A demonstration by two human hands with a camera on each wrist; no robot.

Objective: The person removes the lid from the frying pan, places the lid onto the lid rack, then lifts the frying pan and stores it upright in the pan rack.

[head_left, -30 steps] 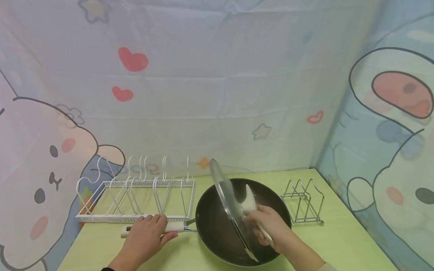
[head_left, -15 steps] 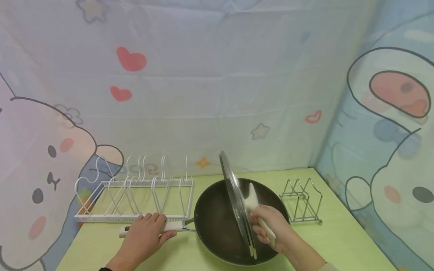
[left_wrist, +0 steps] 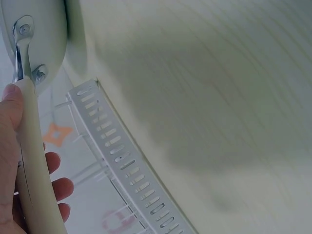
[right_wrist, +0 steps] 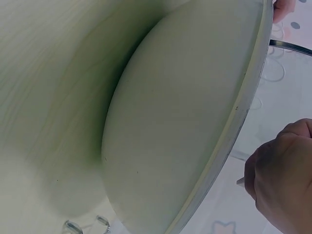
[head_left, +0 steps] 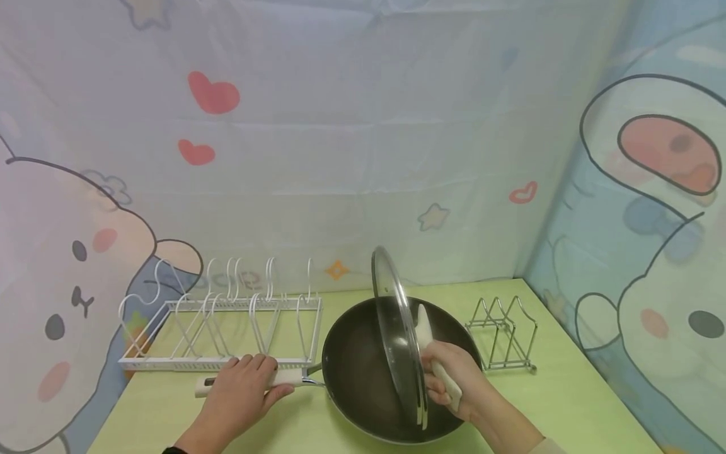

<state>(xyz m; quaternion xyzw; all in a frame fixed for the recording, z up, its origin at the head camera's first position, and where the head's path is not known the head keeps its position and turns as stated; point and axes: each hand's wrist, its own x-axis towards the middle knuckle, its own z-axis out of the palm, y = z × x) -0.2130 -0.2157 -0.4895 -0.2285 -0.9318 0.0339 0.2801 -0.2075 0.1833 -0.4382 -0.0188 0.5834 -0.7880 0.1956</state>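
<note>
A dark frying pan [head_left: 357, 384] with a pale outside [right_wrist: 165, 117] sits on the table. My left hand [head_left: 241, 388] grips its cream handle [left_wrist: 36, 161], thumb along one side and fingertips showing on the other. Over the pan, a glass lid [head_left: 391, 334] with a metal rim stands nearly on edge, its lower rim inside the pan's outline. My right hand [head_left: 454, 375] holds the lid by its cream handle [head_left: 424, 328], fingers curled round it. In the right wrist view the pan's side hides the lid, and the right hand [right_wrist: 282, 175] shows beyond the pan's rim.
Just behind the left hand is a white wire rack [head_left: 221, 362] with upright loops. A small metal rack [head_left: 505, 347] stands close to the pan's right side. Printed cloth [head_left: 363, 157] hangs behind and at both sides of the green table [head_left: 544, 403].
The lid has swung from leaning left to nearly upright, its top edge moving right, and its glass face has turned. The left hand stays on the pan's handle.
</note>
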